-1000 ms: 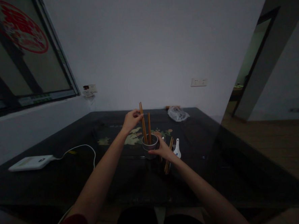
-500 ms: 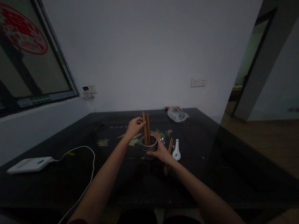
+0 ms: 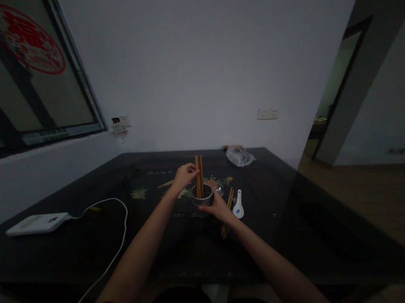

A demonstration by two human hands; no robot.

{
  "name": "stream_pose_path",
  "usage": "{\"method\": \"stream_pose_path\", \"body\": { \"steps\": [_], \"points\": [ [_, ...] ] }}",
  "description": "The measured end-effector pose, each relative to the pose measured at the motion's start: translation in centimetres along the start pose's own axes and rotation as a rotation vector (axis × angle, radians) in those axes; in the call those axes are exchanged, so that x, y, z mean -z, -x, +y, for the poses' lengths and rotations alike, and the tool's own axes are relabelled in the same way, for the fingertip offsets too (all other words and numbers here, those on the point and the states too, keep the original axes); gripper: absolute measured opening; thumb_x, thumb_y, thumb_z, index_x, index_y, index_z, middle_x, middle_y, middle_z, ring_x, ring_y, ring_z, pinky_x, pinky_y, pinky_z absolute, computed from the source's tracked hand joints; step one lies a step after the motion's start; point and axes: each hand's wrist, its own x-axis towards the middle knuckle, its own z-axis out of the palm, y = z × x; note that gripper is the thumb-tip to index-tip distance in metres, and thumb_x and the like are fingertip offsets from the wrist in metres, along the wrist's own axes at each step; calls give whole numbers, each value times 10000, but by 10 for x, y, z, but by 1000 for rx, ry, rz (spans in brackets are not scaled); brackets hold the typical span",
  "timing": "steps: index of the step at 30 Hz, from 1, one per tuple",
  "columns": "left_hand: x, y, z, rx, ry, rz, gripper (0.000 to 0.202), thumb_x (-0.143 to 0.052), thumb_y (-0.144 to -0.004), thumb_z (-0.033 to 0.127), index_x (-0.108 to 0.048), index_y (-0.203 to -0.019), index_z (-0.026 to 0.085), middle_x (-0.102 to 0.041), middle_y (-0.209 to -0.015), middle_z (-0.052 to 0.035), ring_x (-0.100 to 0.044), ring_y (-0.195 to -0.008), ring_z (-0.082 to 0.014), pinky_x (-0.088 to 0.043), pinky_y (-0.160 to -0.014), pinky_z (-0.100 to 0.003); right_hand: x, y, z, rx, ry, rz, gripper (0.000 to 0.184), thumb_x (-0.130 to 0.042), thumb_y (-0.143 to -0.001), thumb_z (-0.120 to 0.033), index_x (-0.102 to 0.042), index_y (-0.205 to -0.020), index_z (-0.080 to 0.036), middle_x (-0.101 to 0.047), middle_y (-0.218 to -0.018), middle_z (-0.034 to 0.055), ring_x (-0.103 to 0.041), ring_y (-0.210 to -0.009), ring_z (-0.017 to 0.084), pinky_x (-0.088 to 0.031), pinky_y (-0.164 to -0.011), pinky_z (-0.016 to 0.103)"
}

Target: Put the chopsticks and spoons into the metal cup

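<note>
A small round metal cup (image 3: pixel 202 195) stands on the dark table (image 3: pixel 91 240) with wooden chopsticks (image 3: pixel 199 174) upright in it. My left hand (image 3: pixel 184 175) pinches those chopsticks near the middle, its fingers closed on them. My right hand (image 3: pixel 219 208) wraps around the near right side of the cup and steadies it. More chopsticks (image 3: pixel 227 210) lie flat on the table just right of that hand, partly hidden by it. A white ceramic spoon (image 3: pixel 239 206) with a blue mark lies beside them.
A flat white device (image 3: pixel 35 223) with a white cable (image 3: pixel 120 229) lies at the table's left. A crumpled clear plastic bag (image 3: pixel 240 156) sits at the far edge by the wall. A window is at the left, an open doorway and wooden floor at the right.
My left hand has lowered the chopsticks deeper into the cup and brought them upright beside the one standing there. My right hand has stayed on the cup.
</note>
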Motion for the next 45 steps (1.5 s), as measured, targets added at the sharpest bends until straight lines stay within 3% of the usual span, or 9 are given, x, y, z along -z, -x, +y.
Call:
{"method": "stream_pose_path", "body": {
  "steps": [30, 41, 45],
  "points": [
    [7, -9, 3, 67, -52, -136, 165, -615, -731, 306, -608, -757, 144, -665, -649, -32, -633, -566, -154, -450, -512, -215, 0, 1, -5, 18, -40, 14, 823, -811, -540, -259, -438, -1270, -183, -534, -1279, 117, -484, -1211, 258, -331, -1052, 423],
    [5, -2, -4, 57, 52, -180, 258, -646, -699, 392, -618, -771, 147, -684, -691, -45, -651, -643, -183, -488, -582, -255, 1, 3, -14, 5, -64, -10, 841, -805, -548, -257, -412, -1286, -174, -503, -1311, 135, -465, -1229, 258, -321, -1058, 419],
    [8, 4, -6, 29, 73, -87, 353, -651, -692, 456, -650, -859, 145, -699, -852, -81, -655, -791, -203, -504, -702, -290, 2, 3, -12, -6, -21, -16, 867, -805, -547, -255, -393, -1305, -169, -481, -1329, 138, -435, -1254, 262, -293, -1075, 420]
  ]
}}
